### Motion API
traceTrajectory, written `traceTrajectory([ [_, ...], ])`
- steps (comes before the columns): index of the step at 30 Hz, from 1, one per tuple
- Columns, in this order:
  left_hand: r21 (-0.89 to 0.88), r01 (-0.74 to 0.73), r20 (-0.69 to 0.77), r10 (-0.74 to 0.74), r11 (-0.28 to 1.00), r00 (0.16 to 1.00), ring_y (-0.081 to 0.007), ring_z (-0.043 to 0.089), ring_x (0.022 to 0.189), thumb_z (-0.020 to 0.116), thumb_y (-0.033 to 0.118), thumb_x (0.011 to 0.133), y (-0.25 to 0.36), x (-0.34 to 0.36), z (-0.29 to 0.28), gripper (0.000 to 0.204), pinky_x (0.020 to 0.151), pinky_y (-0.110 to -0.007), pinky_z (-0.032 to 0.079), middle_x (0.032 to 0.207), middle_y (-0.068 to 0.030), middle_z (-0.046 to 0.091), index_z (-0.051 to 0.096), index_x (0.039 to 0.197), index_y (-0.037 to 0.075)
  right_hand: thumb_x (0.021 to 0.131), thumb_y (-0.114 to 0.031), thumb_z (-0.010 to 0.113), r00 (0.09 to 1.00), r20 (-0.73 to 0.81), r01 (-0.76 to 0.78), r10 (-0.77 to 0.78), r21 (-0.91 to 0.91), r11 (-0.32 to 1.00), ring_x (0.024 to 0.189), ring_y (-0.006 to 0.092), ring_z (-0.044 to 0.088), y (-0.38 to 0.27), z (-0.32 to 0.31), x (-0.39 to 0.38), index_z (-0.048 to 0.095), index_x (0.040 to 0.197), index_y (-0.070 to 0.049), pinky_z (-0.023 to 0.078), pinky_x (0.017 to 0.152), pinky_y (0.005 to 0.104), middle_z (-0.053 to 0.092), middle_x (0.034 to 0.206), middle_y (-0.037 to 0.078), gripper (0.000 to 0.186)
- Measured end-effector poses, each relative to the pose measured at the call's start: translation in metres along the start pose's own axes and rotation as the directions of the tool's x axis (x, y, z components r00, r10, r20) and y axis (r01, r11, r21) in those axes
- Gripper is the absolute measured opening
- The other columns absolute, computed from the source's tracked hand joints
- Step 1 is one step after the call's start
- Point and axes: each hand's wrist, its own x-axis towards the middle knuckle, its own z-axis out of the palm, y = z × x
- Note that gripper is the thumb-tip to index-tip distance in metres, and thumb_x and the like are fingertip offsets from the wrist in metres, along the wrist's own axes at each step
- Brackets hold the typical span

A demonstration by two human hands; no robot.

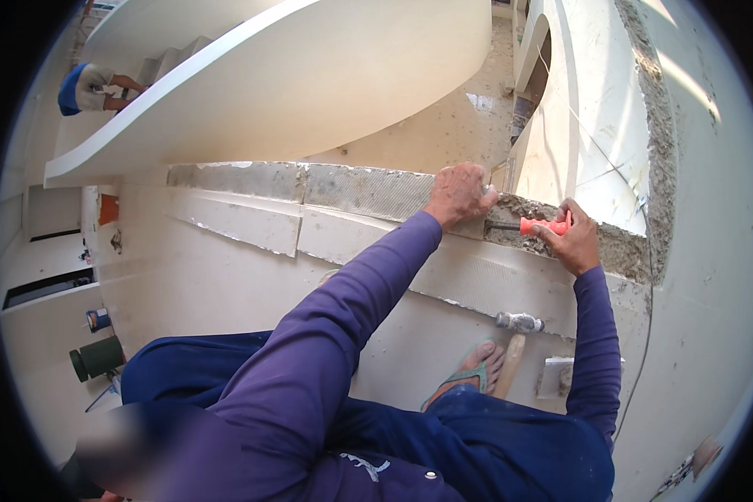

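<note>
My right hand (573,243) is closed round the handle of a red-handled screwdriver (545,227). Its dark shaft points left, with the tip at the end of a grey ridged tile (368,192) along the top of a low wall. Beyond the tip, the wall top is bare, rough mortar (611,240). My left hand (460,197) grips the right end of that tile, its fingers curled over the far edge and partly hidden. A hammer (520,323) with a wooden handle rests below, beside my sandalled foot (474,366).
A curved cream parapet (326,84) rises beyond the wall. Pale tile pieces (243,222) lie along its near side, and a smaller broken piece (554,378) is by my right forearm. A thin cable (636,393) runs at right. At far left are a green cylinder (97,359) and another person (92,89).
</note>
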Motion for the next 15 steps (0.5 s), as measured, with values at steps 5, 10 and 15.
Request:
traceTrajectory([
  [5, -0.026, -0.024, -0.032, 0.023, 0.999, 0.999, -0.0390, 0.072, 0.077, 0.069, 0.036, 0.085, -0.001, -0.002, -0.001, 0.038, 0.074, -0.048, 0.059, 0.083, -0.0230, 0.070, 0.068, 0.080, -0.002, 0.074, -0.045, 0.096, 0.999, -0.029, 0.034, -0.037, -0.077, 0.996, 0.059, 0.0194, 0.055, -0.025, -0.010, -0.006, 0.051, 0.081, -0.006, 0.048, 0.059, 0.0376, 0.054, 0.064, 0.008, 0.060],
  [10, 0.000, -0.006, -0.037, 0.006, 1.000, 0.999, -0.0388, 0.072, 0.077, 0.069, 0.037, 0.084, -0.002, -0.001, -0.003, 0.039, 0.074, -0.048, 0.058, 0.082, -0.0230, 0.070, 0.068, 0.078, -0.002, 0.075, -0.046, 0.095, 1.000, -0.027, -0.013, 0.012, -0.034, 0.999, 0.059, 0.0205, 0.057, -0.024, -0.006, -0.004, 0.051, 0.081, -0.007, 0.049, 0.059, 0.0381, 0.056, 0.064, 0.008, 0.059],
  [15, -0.032, 0.003, -0.019, -0.004, 0.999, 1.000, -0.0390, 0.073, 0.080, 0.070, 0.037, 0.083, 0.006, -0.001, -0.007, 0.038, 0.077, -0.048, 0.059, 0.084, -0.0231, 0.072, 0.071, 0.080, -0.001, 0.075, -0.051, 0.093, 0.998, -0.004, -0.055, 0.055, 0.018, 0.998, 0.062, 0.0206, 0.057, -0.002, 0.014, 0.000, 0.051, 0.081, -0.007, 0.050, 0.061, 0.0387, 0.056, 0.066, 0.008, 0.061],
])
